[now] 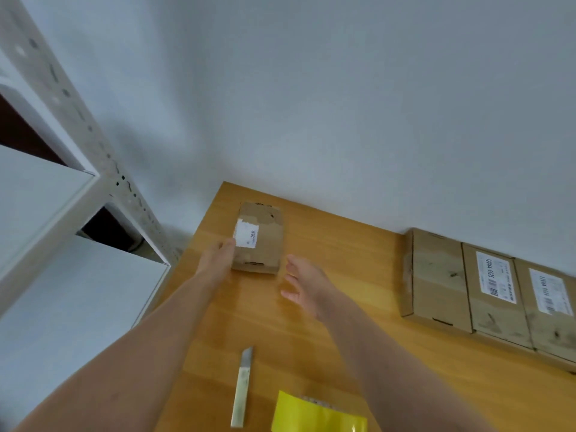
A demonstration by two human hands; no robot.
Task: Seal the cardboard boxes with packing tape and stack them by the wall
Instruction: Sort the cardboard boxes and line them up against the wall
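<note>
A small cardboard box [260,236] with a white label lies on the wooden table [343,260] near its far left corner, close to the wall. My left hand [218,258] touches the box's left side with straight fingers. My right hand [307,283] hovers open just right of the box, fingers spread, a small gap between it and the cardboard. Three flat cardboard boxes [486,288] lie side by side against the wall at the right; two carry white shipping labels.
A utility knife [243,388] lies on the table near the front edge. Beside it is a yellow sheet or bag [314,414]. A white metal shelving unit [71,194] stands left of the table. A plain white wall [343,104] runs behind.
</note>
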